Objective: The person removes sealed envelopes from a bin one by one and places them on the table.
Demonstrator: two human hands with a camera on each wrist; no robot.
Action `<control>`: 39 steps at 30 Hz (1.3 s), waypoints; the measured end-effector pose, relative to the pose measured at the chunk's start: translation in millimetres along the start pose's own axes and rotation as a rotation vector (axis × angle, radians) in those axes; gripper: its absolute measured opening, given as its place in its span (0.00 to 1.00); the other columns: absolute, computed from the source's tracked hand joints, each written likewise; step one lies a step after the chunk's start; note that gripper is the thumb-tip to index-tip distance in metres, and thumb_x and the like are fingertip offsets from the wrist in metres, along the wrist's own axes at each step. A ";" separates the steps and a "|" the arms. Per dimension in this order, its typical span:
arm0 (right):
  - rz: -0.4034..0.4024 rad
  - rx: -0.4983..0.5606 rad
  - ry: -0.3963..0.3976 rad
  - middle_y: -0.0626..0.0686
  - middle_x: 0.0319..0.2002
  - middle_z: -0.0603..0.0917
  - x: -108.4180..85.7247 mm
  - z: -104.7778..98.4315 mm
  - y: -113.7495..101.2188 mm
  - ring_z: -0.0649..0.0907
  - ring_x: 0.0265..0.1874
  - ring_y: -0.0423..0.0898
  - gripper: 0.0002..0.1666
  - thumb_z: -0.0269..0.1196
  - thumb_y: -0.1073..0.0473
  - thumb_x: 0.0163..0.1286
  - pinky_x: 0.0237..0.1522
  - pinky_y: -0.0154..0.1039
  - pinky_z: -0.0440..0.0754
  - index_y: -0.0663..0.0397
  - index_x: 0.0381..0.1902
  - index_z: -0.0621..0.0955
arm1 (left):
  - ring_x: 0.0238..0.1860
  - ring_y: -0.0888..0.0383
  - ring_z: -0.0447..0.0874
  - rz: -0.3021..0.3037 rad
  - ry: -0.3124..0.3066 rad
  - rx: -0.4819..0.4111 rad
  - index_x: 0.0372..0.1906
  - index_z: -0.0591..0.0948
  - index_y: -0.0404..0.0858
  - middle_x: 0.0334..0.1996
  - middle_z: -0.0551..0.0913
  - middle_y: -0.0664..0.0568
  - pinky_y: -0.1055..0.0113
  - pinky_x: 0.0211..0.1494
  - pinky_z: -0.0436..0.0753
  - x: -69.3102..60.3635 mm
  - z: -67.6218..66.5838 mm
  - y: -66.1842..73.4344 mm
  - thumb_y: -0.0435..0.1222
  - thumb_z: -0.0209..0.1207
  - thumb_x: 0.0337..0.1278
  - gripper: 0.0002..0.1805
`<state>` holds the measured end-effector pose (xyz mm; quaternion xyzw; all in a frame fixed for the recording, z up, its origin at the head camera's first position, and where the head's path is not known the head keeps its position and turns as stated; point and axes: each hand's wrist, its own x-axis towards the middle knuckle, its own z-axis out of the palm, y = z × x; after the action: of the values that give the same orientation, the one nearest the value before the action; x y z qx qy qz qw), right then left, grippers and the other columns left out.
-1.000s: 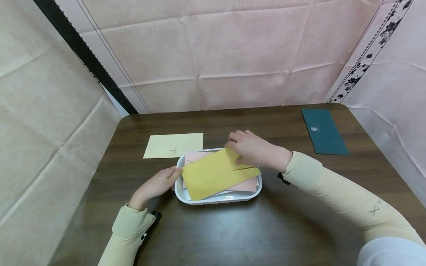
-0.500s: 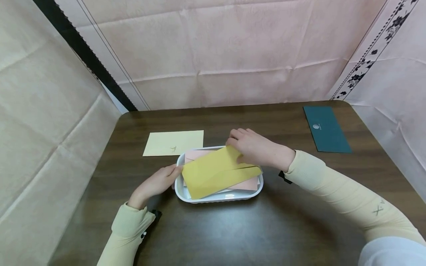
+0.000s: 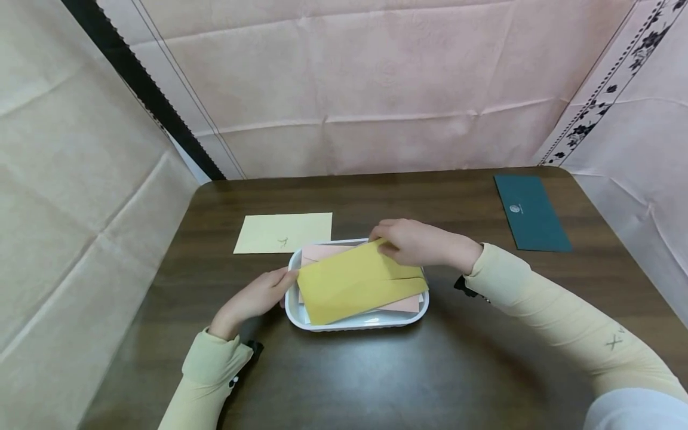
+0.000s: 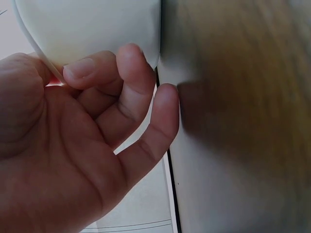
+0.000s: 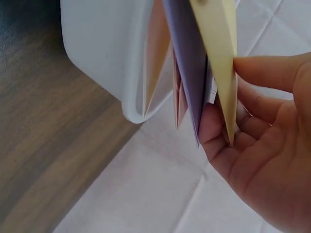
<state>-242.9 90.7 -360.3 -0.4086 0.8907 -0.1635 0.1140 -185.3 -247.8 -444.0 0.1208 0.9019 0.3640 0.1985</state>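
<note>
In the head view a white tray (image 3: 357, 326) stands mid-table with a stack of envelopes in it. A yellow envelope (image 3: 349, 289) lies slantwise on top, above a pink envelope (image 3: 400, 304). My left hand (image 3: 259, 297) holds the tray's left end. The left wrist view has my thumb over the rim and curled fingers by the tray's outer wall (image 4: 102, 29). At the far long edge of the yellow envelope, my right hand (image 3: 418, 242) pinches it. In the right wrist view, fingertips reach between the yellow envelope and a purple envelope (image 5: 187, 53) beneath.
A cream envelope (image 3: 282, 232) with a small mark lies behind the tray on the left. At the back right is a dark green envelope (image 3: 532, 212). Pale cloth (image 3: 398, 89) hangs behind the brown wooden table (image 3: 344, 382).
My right fingers have shifted on the yellow envelope's far edge and now curl over it more closely. The left hand keeps its place on the tray.
</note>
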 end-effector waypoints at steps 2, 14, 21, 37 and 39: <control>-0.003 0.017 0.000 0.54 0.52 0.81 0.5 1.8 1.9 0.82 0.49 0.49 0.15 0.56 0.66 0.75 0.52 0.47 0.79 0.59 0.56 0.81 | 0.25 0.54 0.73 -0.003 -0.006 -0.003 0.37 0.76 0.39 0.24 0.76 0.50 0.61 0.36 0.74 -0.5 0.6 0.1 0.54 0.41 0.80 0.25; 0.079 0.113 0.036 0.53 0.49 0.82 4.0 1.7 1.3 0.79 0.42 0.47 0.14 0.51 0.65 0.76 0.46 0.44 0.78 0.58 0.52 0.81 | 0.27 0.52 0.74 -0.027 -0.006 -0.022 0.37 0.76 0.40 0.25 0.76 0.50 0.60 0.37 0.74 0.2 -0.2 -0.5 0.56 0.42 0.79 0.25; 0.152 0.108 0.085 0.52 0.50 0.82 4.0 -7.6 5.5 0.79 0.43 0.49 0.14 0.50 0.63 0.75 0.48 0.45 0.76 0.55 0.51 0.81 | 0.30 0.53 0.76 -0.002 -0.006 -0.033 0.41 0.77 0.39 0.26 0.77 0.51 0.61 0.39 0.75 -0.2 -0.6 -0.5 0.53 0.43 0.80 0.23; 0.243 0.157 0.221 0.55 0.42 0.83 3.7 -38.4 25.3 0.78 0.37 0.51 0.14 0.49 0.63 0.76 0.40 0.46 0.75 0.56 0.50 0.81 | 0.29 0.52 0.76 0.010 0.000 -0.038 0.41 0.77 0.38 0.26 0.77 0.51 0.59 0.39 0.75 -0.2 -0.8 -0.9 0.50 0.43 0.81 0.21; 0.270 0.173 0.248 0.55 0.41 0.82 3.2 -42.5 29.8 0.77 0.36 0.51 0.14 0.49 0.63 0.77 0.38 0.46 0.74 0.56 0.50 0.81 | 0.30 0.53 0.76 0.018 0.000 -0.036 0.42 0.77 0.38 0.26 0.77 0.51 0.59 0.40 0.75 -0.1 -0.8 -0.9 0.50 0.43 0.81 0.21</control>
<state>-279.8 115.0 -332.8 -0.2510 0.9272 -0.2717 0.0591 -185.6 -248.9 -444.1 0.1252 0.8942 0.3819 0.1972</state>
